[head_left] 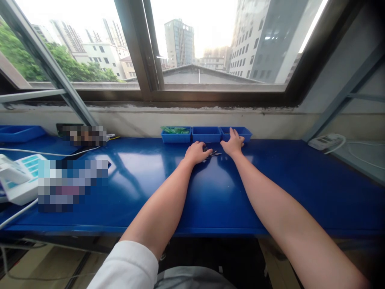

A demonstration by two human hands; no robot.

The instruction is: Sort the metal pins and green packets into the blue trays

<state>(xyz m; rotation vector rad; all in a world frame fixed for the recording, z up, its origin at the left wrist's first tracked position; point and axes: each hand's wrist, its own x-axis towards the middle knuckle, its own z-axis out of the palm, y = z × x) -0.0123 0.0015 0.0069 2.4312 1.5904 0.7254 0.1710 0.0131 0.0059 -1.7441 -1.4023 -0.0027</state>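
Both my arms stretch far out over a glossy blue table (270, 188). My left hand (196, 153) is curled closed beside small dark metal parts (213, 153) lying between the two hands; what it grips is hidden. My right hand (233, 143) rests with fingers spread, its fingertips reaching the rim of the right blue bin (242, 131). Three small blue bins stand in a row against the wall: the left bin (176, 135) holds green pieces, the middle bin (207, 133) sits just beyond my left hand.
A white device (16, 176) with a cable sits at the table's left, with a blue tray (18, 132) behind it. Another white device (326, 141) lies on the right shelf. A window sill runs along the back wall.
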